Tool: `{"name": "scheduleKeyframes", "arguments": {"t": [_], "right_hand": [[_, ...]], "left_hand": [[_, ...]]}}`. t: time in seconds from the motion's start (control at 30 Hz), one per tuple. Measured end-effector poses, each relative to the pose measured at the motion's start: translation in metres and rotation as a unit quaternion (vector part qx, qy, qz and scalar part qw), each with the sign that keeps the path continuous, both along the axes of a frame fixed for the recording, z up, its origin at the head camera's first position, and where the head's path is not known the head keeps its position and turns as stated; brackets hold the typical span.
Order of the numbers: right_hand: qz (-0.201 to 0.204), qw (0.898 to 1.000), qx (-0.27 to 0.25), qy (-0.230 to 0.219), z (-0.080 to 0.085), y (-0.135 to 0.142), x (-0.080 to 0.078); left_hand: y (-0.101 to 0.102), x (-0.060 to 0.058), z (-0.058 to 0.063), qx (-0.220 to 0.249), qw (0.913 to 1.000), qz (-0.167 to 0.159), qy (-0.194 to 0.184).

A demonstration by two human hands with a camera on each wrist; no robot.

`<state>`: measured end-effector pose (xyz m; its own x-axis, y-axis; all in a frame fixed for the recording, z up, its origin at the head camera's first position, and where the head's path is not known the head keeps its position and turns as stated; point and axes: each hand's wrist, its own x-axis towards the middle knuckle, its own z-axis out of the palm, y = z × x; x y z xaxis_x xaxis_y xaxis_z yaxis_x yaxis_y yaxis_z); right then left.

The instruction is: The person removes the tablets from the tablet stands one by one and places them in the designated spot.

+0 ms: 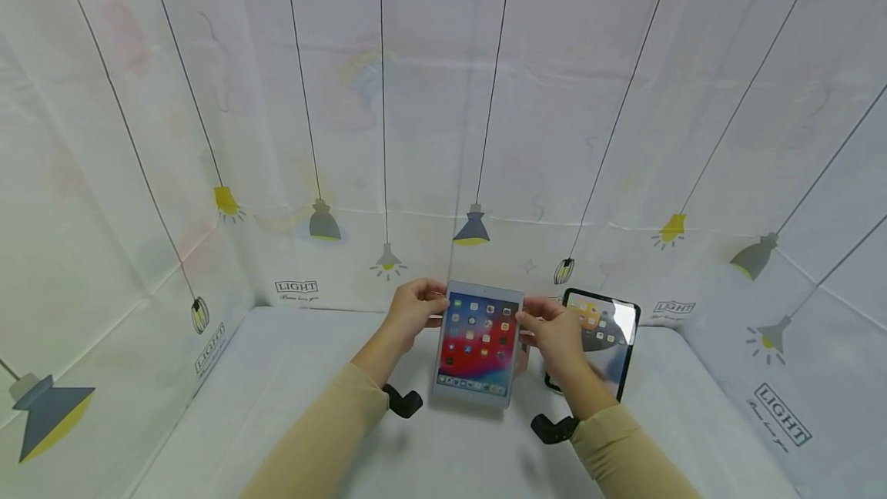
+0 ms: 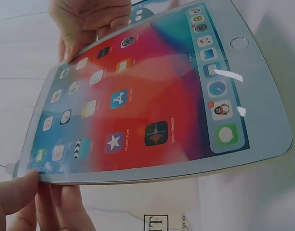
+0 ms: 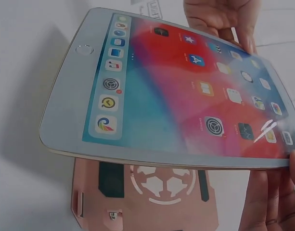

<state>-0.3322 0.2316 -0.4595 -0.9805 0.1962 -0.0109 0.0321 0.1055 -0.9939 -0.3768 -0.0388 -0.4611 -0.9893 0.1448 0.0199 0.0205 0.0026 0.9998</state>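
In the lower centre, my left fingers (image 1: 435, 305) and right fingers (image 1: 530, 321) pinch a white-framed rectangular tablet (image 1: 477, 345) by opposite edges. A black-framed rectangular tablet (image 1: 611, 341) sits right of centre.

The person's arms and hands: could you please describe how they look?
The left sleeve and right sleeve are plain tan and long. Beyond their ends, a left black device and a right black device stick out, both curved. The left hand and right hand wear no gloves.
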Motion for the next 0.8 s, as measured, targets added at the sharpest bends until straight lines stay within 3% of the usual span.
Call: {"name": "scheduleKeyframes", "arguments": {"t": [0.43, 0.8], "right_hand": [[0.014, 1.000, -0.023, -0.005, -0.014, -0.010, 0.008], [0.019, 0.999, -0.020, -0.017, -0.025, -0.023, 0.017]], "left_hand": [[-0.015, 0.015, -0.008, -0.008, 0.9998, 0.002, -0.017], [-0.027, 0.026, -0.024, -0.010, 0.9991, 0.015, -0.039]]}}
